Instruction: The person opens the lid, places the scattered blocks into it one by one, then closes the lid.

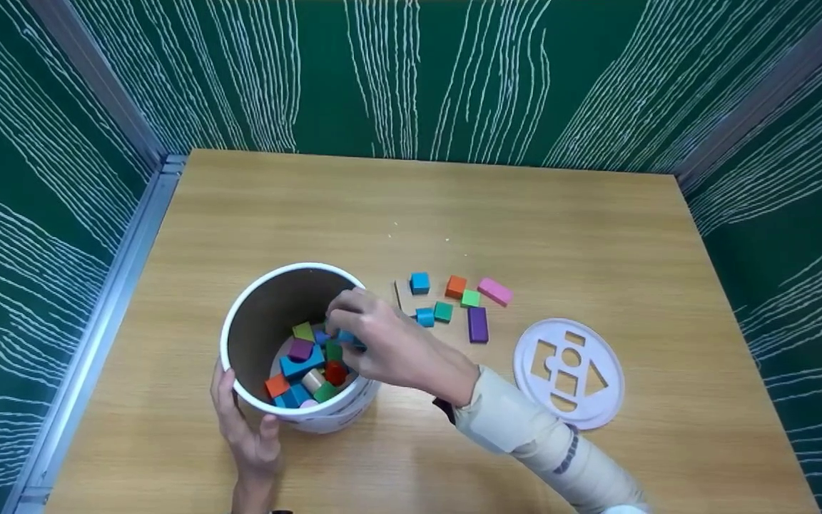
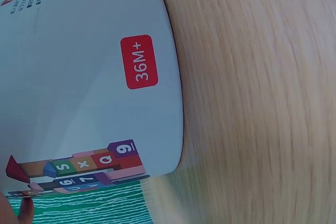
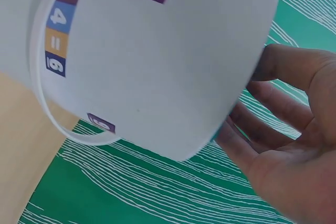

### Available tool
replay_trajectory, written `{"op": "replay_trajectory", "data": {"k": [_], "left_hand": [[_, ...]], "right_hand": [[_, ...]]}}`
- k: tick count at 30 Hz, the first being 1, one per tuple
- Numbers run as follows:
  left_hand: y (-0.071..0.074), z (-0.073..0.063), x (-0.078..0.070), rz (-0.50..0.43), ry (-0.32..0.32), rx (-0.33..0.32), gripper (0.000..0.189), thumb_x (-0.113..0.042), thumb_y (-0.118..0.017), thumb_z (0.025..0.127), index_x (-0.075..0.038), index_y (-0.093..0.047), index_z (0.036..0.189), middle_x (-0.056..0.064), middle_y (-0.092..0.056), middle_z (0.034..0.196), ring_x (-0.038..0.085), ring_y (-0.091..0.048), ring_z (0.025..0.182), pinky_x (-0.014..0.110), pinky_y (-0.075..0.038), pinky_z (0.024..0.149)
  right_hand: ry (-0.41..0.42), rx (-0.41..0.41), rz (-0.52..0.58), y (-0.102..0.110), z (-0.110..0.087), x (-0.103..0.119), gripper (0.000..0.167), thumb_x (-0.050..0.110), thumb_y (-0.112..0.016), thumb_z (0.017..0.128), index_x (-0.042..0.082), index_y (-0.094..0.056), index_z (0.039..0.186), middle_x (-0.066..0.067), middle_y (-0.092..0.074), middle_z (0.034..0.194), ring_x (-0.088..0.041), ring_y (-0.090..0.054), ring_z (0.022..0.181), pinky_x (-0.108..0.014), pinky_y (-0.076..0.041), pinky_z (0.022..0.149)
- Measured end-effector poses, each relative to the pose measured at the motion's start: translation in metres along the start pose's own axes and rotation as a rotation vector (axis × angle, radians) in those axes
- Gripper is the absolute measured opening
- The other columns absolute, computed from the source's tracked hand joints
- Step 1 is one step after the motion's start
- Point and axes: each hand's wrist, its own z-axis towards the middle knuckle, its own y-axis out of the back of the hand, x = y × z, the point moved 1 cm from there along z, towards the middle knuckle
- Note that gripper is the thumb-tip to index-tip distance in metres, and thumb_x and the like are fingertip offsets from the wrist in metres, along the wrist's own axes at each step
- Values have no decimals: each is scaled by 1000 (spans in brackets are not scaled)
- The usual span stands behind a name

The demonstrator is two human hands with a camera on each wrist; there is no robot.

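A white cylindrical bucket (image 1: 226, 335) stands on the table, and in the head view I see many coloured blocks (image 1: 302, 365) inside it. My left hand (image 1: 250, 439) rests against its near left side, fingers and thumb spread along the outer wall. Over the right part of the rim reaches my right hand (image 1: 389, 339), its fingers curled round a blue block (image 1: 347, 338) just inside the mouth. In the right wrist view the bucket wall (image 3: 173, 66) partly hides the fingertips of that hand (image 3: 294, 135). The left wrist view shows mostly the bucket's printed side (image 2: 79, 87).
Several loose blocks lie right of the bucket, among them a purple one (image 1: 478, 325), a pink one (image 1: 495, 291) and an orange one (image 1: 456, 287). Farther right is a white round lid (image 1: 525, 357) with shaped holes. Green patterned walls (image 1: 447, 78) border the wooden table (image 1: 418, 200).
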Motion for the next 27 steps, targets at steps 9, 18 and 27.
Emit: {"op": "replay_trajectory", "data": {"k": [9,18,27], "left_hand": [[-2,4,-12,-48,-19,-25,77,-50,-52,91,16,-35,126,26,-35,142,27,-36,130,31,-31,107],[-1,-1,-3,-45,9,-16,77,-49,-54,90,15,-36,127,26,-34,142,28,-35,130,31,-31,108],[-3,5,-18,-40,20,-11,75,-47,-52,91,16,-35,128,25,-34,142,32,-35,129,31,-31,108]], "right_hand": [[37,-26,-36,-6,-1,-2,13,2,-68,81,8,-72,92,-6,-63,105,-16,-58,96,-20,-50,81],[25,-77,-25,-2,-6,-4,12,4,-69,81,8,-72,92,-6,-62,104,-17,-56,94,-19,-50,81],[-50,-136,-3,4,-14,-8,14,8,-72,81,8,-72,95,-5,-60,107,-17,-54,97,-19,-50,81]]}}
